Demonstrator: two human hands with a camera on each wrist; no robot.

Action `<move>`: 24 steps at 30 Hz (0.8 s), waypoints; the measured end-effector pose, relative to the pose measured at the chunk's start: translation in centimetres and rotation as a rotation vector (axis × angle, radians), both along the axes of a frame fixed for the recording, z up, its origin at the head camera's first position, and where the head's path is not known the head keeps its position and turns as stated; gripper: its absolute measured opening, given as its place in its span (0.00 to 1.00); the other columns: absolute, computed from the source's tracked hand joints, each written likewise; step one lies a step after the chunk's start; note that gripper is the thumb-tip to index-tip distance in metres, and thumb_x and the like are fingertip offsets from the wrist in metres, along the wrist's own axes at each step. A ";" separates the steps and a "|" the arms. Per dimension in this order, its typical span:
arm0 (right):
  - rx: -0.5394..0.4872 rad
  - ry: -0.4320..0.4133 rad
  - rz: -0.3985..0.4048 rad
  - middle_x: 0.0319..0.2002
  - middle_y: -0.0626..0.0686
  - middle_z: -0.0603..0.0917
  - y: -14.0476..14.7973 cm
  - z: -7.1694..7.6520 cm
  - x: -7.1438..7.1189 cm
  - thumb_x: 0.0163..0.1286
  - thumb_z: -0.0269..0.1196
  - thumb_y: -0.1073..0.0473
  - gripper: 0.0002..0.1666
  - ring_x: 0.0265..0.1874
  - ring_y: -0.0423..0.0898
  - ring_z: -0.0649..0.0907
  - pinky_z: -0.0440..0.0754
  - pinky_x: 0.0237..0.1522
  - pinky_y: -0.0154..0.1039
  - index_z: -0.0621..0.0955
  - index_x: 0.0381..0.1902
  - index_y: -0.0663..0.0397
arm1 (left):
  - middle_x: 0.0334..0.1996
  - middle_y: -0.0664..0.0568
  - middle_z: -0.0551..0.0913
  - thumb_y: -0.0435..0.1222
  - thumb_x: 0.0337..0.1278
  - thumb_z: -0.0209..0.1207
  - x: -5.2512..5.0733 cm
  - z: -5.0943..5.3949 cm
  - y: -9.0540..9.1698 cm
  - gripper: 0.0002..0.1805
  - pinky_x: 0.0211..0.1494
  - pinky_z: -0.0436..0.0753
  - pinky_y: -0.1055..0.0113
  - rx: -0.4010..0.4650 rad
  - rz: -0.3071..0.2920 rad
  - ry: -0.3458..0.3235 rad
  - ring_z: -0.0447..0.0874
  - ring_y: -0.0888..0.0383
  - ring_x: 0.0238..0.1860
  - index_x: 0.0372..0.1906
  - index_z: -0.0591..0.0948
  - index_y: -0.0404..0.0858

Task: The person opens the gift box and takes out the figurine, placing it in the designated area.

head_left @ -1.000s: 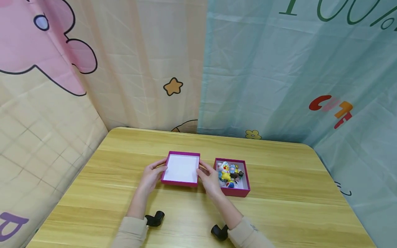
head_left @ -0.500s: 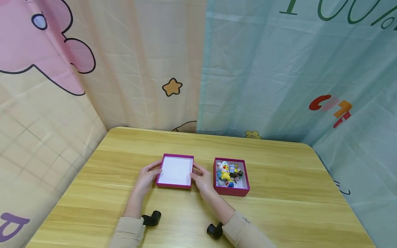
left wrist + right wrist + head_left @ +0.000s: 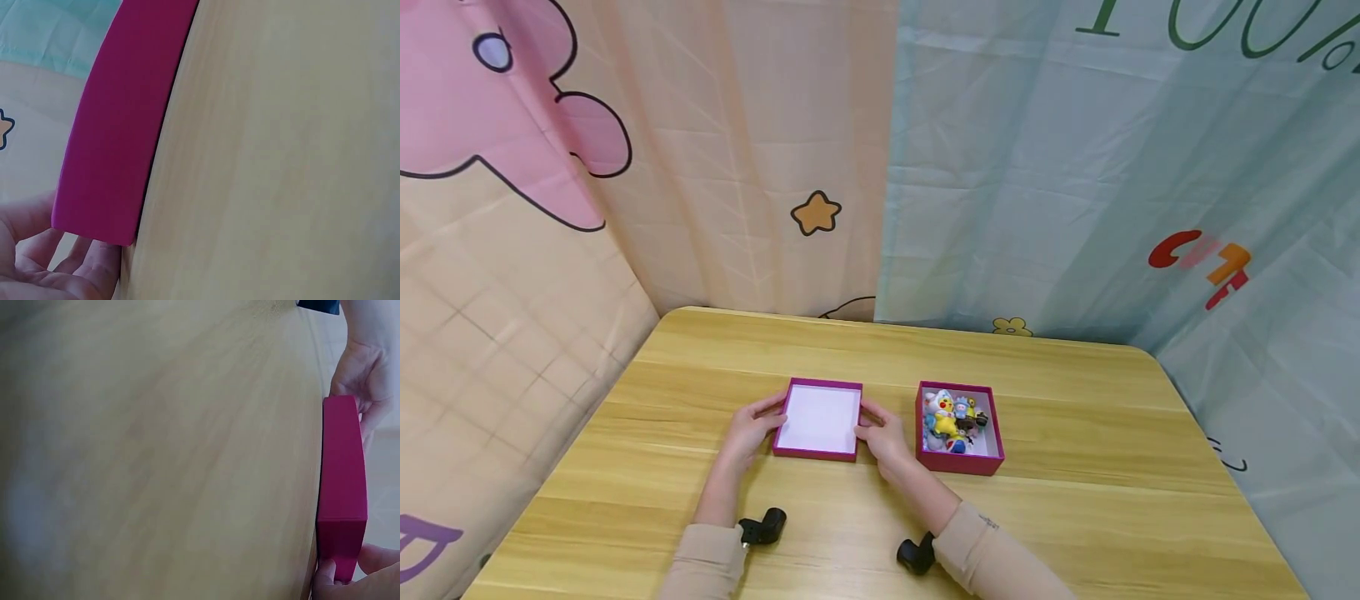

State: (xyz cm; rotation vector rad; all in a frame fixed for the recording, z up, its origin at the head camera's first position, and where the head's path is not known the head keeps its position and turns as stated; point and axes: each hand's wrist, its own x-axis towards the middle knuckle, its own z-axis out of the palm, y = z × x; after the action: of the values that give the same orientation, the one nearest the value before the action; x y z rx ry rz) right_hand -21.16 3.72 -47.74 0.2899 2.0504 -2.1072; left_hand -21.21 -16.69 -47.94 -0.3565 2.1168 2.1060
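A shallow magenta box lid (image 3: 817,421) with a white inside lies open side up on the wooden table. My left hand (image 3: 748,431) grips its left side, and my right hand (image 3: 883,437) holds the right side. In the left wrist view, the fingers (image 3: 94,269) reach round the end of the lid's magenta wall (image 3: 112,137). From the right wrist, the lid (image 3: 342,469) appears flat on the table, with fingertips (image 3: 324,575) at its near corner. The far fingers are partly hidden behind the lid in both wrist views.
Right of my right hand stands a deeper magenta box (image 3: 958,463) holding several small toy figures (image 3: 945,421). The wooden table (image 3: 1097,492) extends to both sides. Printed curtains (image 3: 1000,167) hang behind it. A black wrist camera (image 3: 765,527) sits by the left sleeve.
Both hands have carried the lid left and slightly toward me, down onto the table, farther from the box of toys. The box of toys has stayed in place.
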 end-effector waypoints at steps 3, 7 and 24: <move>0.007 -0.005 -0.004 0.56 0.63 0.74 0.0 0.0 0.0 0.57 0.56 0.79 0.29 0.47 0.52 0.79 0.80 0.46 0.39 0.72 0.58 0.64 | 0.61 0.33 0.65 0.23 0.58 0.51 0.1 -0.1 -0.1 0.25 0.56 0.73 0.67 -0.002 0.000 -0.003 0.65 0.43 0.62 0.62 0.66 0.29; 0.019 -0.022 -0.010 0.55 0.61 0.74 0.0 0.0 -0.1 0.58 0.57 0.78 0.28 0.47 0.51 0.78 0.80 0.47 0.39 0.73 0.58 0.62 | 0.61 0.34 0.66 0.24 0.58 0.51 0.1 -0.1 -0.2 0.25 0.55 0.74 0.69 -0.002 -0.008 -0.003 0.65 0.44 0.61 0.62 0.66 0.30; 0.032 -0.028 -0.010 0.56 0.60 0.73 0.0 0.1 0.0 0.58 0.58 0.75 0.29 0.51 0.53 0.76 0.78 0.51 0.41 0.71 0.59 0.62 | 0.62 0.36 0.66 0.28 0.60 0.53 0.3 0.1 -0.5 0.26 0.59 0.70 0.66 -0.008 0.000 -0.003 0.66 0.46 0.61 0.63 0.66 0.31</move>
State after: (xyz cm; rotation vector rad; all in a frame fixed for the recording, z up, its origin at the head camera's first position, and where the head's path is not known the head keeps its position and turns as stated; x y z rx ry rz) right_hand -21.15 3.76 -47.63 0.3332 2.0729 -2.0655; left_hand -20.95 -17.18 -47.79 -0.3599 2.1242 2.0961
